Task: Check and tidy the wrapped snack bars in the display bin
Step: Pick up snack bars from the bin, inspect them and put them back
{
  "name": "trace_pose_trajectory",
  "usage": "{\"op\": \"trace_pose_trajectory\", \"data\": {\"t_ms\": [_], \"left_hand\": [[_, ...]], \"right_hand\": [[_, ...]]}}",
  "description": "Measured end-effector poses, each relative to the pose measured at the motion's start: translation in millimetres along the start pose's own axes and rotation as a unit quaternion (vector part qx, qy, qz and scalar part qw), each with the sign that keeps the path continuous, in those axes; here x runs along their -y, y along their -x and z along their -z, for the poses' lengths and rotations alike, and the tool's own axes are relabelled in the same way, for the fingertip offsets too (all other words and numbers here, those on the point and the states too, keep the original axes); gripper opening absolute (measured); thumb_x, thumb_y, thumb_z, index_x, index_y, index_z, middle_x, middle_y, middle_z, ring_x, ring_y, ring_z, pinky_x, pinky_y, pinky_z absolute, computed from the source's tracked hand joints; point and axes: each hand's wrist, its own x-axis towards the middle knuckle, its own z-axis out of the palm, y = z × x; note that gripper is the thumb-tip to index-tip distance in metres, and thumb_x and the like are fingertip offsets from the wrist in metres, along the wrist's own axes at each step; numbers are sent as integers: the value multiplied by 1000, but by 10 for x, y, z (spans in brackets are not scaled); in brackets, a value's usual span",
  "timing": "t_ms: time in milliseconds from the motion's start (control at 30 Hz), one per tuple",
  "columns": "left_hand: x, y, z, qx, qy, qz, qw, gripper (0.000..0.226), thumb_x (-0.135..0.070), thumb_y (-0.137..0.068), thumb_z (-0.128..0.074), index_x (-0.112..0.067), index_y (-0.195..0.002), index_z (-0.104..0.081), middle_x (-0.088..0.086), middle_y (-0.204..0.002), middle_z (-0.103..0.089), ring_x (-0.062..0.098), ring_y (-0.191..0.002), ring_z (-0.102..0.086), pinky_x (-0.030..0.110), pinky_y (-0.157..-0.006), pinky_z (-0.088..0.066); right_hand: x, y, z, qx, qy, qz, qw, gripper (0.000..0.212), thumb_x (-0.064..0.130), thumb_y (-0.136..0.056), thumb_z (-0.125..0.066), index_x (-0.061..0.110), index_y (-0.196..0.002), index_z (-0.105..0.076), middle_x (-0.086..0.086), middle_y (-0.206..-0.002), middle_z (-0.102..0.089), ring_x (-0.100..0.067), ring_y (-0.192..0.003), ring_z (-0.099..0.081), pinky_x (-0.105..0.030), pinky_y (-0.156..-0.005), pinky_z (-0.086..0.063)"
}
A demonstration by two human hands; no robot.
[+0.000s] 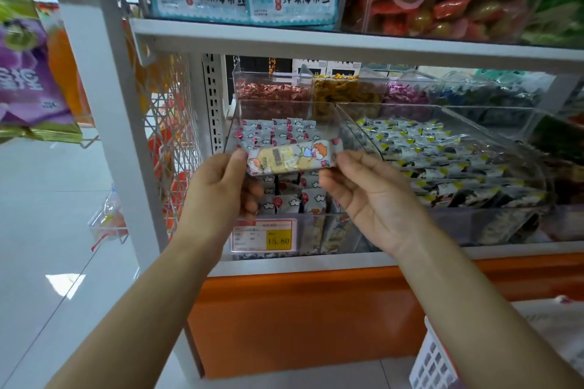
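One bar (290, 157) is held level over the middle of the bin (235, 123), which sits at the left end of the shelf (284, 265). The left hand (221, 186) pinches its left end and the right hand (369, 196) its right end. It looks light, with a firm core under slick, crinkly film, so the crimped end seals are probably the safest grip; squeezing the middle could crack it. More bars (284, 133) lie packed in rows below. The upper shelf (316, 38) hangs low over the bin's back edge, and the neighbour bin (474, 108) crowds its right edge. A price tag (264, 235) hangs on the front.
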Motion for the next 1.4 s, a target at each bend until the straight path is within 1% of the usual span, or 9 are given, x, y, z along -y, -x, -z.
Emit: {"op": "trace_pose_trajectory", "data": {"t_ms": [267,500,567,733,900,1067,1167,1267,1400], "left_hand": [[-46,-4,58,109,107,-11,988,47,-25,-96,-45,-24,-51,-55,7,-52,-39,11,-39,-32,18,-40,-33],[-21,0,56,89,-49,-116,988,16,-6,-92,-51,-16,-83,-60,0,-59,-64,7,-46,-53,19,-46,-47],[-9,10,55,85,-80,-130,985,24,-1,-92,-49,-23,-90,-58,1,-64,-65,8,-51,-57,21,-51,-52],[-10,2,71,94,-49,-59,993,34,5,-87,-51,-25,-100,-58,6,-102,-64,17,-80,-68,30,-71,-57],[-47,17,68,75,-48,-74,993,16,-20,-89,-58,-30,-101,-63,0,-93,-66,4,-64,-64,15,-58,-51],[-54,19,95,91,-72,-82,990,17,-23,-86,-62,-34,-98,-66,2,-94,-68,13,-77,-67,23,-70,-57],[-58,32,86,111,-103,-103,983,21,-25,-81,-65,-38,-98,-64,0,-90,-65,17,-82,-65,21,-70,-56],[-61,33,60,114,-137,-110,978,18,-28,-80,-66,-36,-96,-64,-4,-89,-64,16,-84,-62,27,-73,-54],[-60,38,47,111,-156,-111,975,11,-33,-77,-67,-26,-84,-62,4,-83,-59,9,-71,-55,17,-61,-47]], "right_hand": [[-9,-24,6,-76,-38,13,996,14,0,-92,-46,1,-84,-57,-7,-59,-67,-13,-54,-67,-18,-48,-53],[-7,-34,58,-72,151,88,982,22,27,-87,-57,11,-102,-64,-5,-80,-61,-19,-62,-66,-25,-52,-54],[-12,-33,73,-70,215,112,968,13,18,-88,-60,16,-100,-66,-6,-87,-60,-21,-67,-66,-24,-55,-54],[-31,-29,91,-31,303,144,941,30,1,-90,-56,22,-109,-64,-4,-115,-62,-15,-89,-69,-28,-71,-57],[-36,-2,55,-7,354,144,924,22,11,-87,-61,22,-103,-70,3,-97,-71,-14,-87,-69,-31,-79,-57],[-24,7,37,-30,394,169,903,8,14,-82,-67,21,-84,-71,8,-82,-70,-7,-81,-66,-25,-73,-55],[-15,0,42,-47,421,194,885,15,14,-83,-66,24,-72,-67,17,-69,-66,4,-67,-60,-8,-59,-45],[-20,-10,54,-62,438,214,871,19,13,-84,-66,24,-68,-65,20,-61,-62,5,-63,-58,-6,-56,-41],[-17,22,17,-34,460,236,855,16,11,-84,-65,23,-73,-65,13,-68,-63,1,-67,-60,-8,-61,-45]]}}
